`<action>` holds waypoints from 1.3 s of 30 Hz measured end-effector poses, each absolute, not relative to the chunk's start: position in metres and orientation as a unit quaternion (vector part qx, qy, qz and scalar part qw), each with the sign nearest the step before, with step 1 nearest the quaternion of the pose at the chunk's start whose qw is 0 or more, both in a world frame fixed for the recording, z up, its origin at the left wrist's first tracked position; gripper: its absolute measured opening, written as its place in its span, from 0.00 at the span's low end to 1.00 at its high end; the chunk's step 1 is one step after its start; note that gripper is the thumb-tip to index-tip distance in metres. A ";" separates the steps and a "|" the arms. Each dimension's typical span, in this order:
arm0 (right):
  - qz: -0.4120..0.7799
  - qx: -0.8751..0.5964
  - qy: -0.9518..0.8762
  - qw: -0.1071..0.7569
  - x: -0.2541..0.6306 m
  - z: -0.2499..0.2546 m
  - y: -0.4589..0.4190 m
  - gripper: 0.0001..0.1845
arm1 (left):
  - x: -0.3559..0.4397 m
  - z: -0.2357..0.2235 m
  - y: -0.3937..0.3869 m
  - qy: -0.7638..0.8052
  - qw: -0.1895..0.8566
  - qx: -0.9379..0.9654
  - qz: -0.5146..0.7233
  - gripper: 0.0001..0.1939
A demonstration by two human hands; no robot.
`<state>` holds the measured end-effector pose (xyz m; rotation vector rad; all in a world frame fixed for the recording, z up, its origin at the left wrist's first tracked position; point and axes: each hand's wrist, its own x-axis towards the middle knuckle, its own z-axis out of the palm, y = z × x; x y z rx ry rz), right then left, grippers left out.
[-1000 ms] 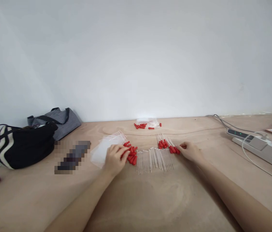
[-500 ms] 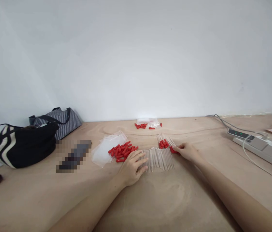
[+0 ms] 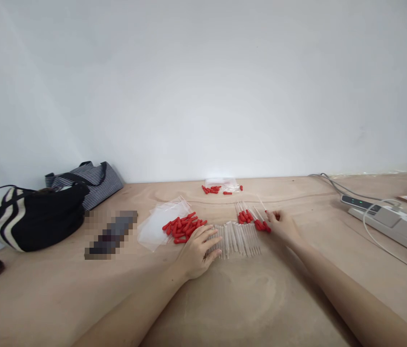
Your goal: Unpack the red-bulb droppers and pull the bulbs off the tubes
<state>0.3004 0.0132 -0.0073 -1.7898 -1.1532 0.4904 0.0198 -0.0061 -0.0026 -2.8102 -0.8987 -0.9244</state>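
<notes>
My left hand rests with its fingers apart over the left end of a row of clear glass dropper tubes. Just behind it lies a loose pile of red rubber bulbs. In a pinch, my right hand holds a dropper by its red bulb end, the thin tube tilted up and away. Beside these fingers, droppers with red bulbs lie in a group behind the tube row, their tubes directed at the wall. The fingers partly hide the bulb of the held dropper.
Clear zip bags lie left of the bulb pile. Farther back are another bag and several red bulbs. A blurred dark object and a black bag are leftward; a power strip with cables stands rightward.
My left hand has moved from the bulb pile rightward onto the tubes. My right hand has lifted a dropper slightly from the bulbed group, its tube now standing out above the others.
</notes>
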 end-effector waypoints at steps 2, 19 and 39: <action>0.212 -0.699 -0.472 0.494 0.292 -0.005 0.012 0.20 | 0.020 -0.003 -0.006 -0.287 0.026 -0.909 -0.302 0.13; 0.432 -0.388 -0.590 0.560 0.211 0.003 -0.036 0.14 | 0.030 0.003 -0.011 -0.286 0.084 -0.871 -0.389 0.13; -0.273 -0.389 -0.794 0.379 0.217 -0.012 -0.029 0.11 | 0.030 0.005 -0.009 -0.308 0.172 -0.847 -0.397 0.08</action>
